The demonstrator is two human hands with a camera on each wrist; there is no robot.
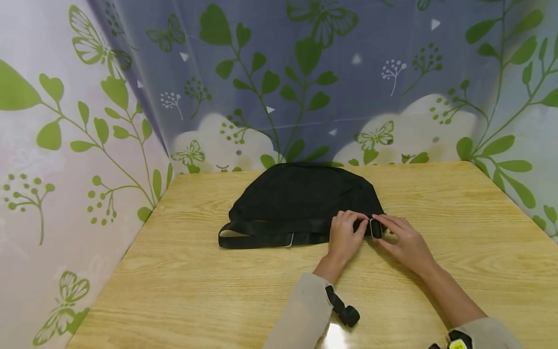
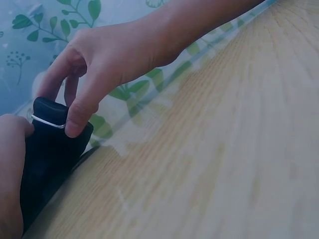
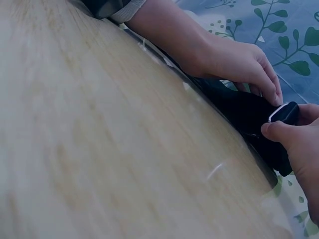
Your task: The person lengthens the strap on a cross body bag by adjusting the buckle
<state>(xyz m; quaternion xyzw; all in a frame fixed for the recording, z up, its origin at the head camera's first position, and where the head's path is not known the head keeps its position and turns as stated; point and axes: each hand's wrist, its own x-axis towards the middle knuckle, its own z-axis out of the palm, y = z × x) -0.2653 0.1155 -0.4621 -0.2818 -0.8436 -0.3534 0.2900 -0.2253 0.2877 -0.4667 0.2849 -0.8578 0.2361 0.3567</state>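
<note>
A black fabric bag (image 1: 301,191) lies on the table, its black strap (image 1: 255,241) running along the near side and looping at the left. A metal slider (image 1: 289,240) sits on the strap left of the hands. At the bag's right end, a metal strap buckle (image 1: 371,228) with a folded strap end stands raised. My left hand (image 1: 345,237) pinches the strap just left of that buckle. From the other side, my right hand (image 1: 407,245) pinches the buckle and strap end between thumb and fingers. In the right wrist view the thumb presses near the buckle's (image 3: 278,112) metal edge.
The wooden table (image 1: 183,291) reaches back to a patterned curtain (image 1: 270,87) with leaves and butterflies, close behind the bag. Another curtain side (image 1: 65,194) borders the table at the left. A black band (image 1: 342,305) hangs from the left sleeve.
</note>
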